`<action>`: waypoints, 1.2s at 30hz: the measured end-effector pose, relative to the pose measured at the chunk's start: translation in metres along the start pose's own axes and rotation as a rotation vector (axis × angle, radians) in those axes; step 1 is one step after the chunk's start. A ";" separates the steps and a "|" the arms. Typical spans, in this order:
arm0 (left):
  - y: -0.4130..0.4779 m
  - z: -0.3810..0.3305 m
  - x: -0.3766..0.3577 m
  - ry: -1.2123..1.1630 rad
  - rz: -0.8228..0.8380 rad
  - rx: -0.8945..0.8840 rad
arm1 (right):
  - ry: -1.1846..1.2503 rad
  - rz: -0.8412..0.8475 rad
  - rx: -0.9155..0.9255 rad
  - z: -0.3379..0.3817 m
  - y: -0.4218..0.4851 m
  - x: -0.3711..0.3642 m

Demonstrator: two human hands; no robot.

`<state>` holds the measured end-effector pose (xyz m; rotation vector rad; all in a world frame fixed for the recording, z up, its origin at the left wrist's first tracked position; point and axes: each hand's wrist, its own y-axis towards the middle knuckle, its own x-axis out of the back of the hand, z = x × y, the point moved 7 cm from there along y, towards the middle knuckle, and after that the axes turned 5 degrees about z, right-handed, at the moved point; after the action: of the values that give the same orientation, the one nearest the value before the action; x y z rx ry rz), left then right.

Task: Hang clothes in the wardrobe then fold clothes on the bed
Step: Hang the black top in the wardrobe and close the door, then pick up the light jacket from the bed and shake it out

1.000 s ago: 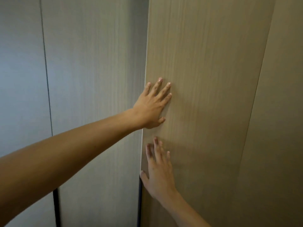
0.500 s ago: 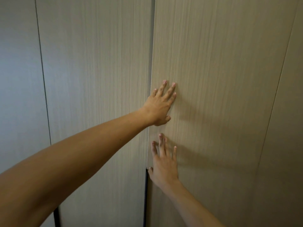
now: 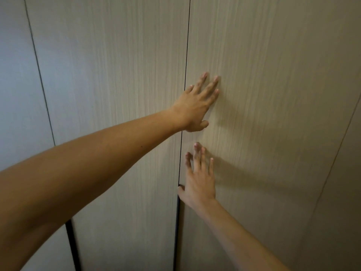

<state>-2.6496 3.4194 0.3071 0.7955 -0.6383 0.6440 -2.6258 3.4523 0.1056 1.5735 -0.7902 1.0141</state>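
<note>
Your left hand [image 3: 195, 106] lies flat on the wardrobe door [image 3: 273, 85], fingers straight and slightly spread, holding nothing; your right hand [image 3: 199, 178] is just below it on the same door, fingers likewise straight and apart, its thumb at the door's left edge; neither hand grips anything. The seam [image 3: 187, 45] between this door and the neighbouring door [image 3: 117, 75] is a thin line higher up; lower down, by your right thumb, it shows as a darker slit [image 3: 177, 222], though whether the door stands ajar there or that is only a recess, you cannot tell from here. No clothes, hanger or bed are in view; the wardrobe's inside is hidden behind the doors.

The step in hand looks like pressing this door; it may be a push to shut it after hanging, or a press on a handle-less door to release it, and the view does not settle which. If you are closing, push evenly with both palms and keep your right thumb out of the seam; then turn towards the bed for the folding. If you are opening, ease off and let the edge spring out; catch it with your right fingers.
</note>
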 end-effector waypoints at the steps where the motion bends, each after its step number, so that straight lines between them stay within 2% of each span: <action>1: -0.001 0.002 0.004 -0.037 0.019 -0.020 | 0.008 -0.006 0.007 -0.001 -0.001 0.000; 5: -0.018 0.029 0.026 -0.189 0.111 -0.061 | 0.021 -0.018 0.029 -0.008 -0.005 0.004; 9: -0.076 0.067 0.045 -0.215 0.059 0.019 | 0.105 -0.019 0.014 0.003 -0.006 0.021; 13: -0.174 0.093 0.046 -0.175 0.029 0.061 | 0.287 -0.035 0.068 0.061 -0.011 0.032; 16: -0.264 0.117 0.034 -0.203 0.072 0.143 | 0.489 0.036 0.175 0.134 -0.023 0.033; 19: -0.358 0.145 0.026 -0.281 0.104 0.292 | 0.704 0.118 0.356 0.210 -0.043 0.028; 22: -0.454 0.172 0.015 -0.374 0.091 0.539 | 0.876 0.169 0.521 0.282 -0.058 0.025; 25: -0.543 0.194 0.004 -0.443 -0.001 0.807 | 1.024 0.247 0.641 0.353 -0.066 0.027; 28: -0.615 0.218 0.000 -0.409 -0.129 1.006 | 1.154 0.322 0.724 0.424 -0.067 0.030; 31: -0.668 0.240 0.002 -0.371 -0.215 1.134 | 1.274 0.371 0.767 0.486 -0.059 0.034; 36: -0.727 0.264 -0.006 -0.306 -0.239 1.260 | 1.423 0.484 0.799 0.582 -0.047 0.033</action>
<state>-2.1980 2.8166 0.1297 2.1380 -0.3399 0.6770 -2.4483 2.8969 0.0667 0.7765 0.3364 2.5363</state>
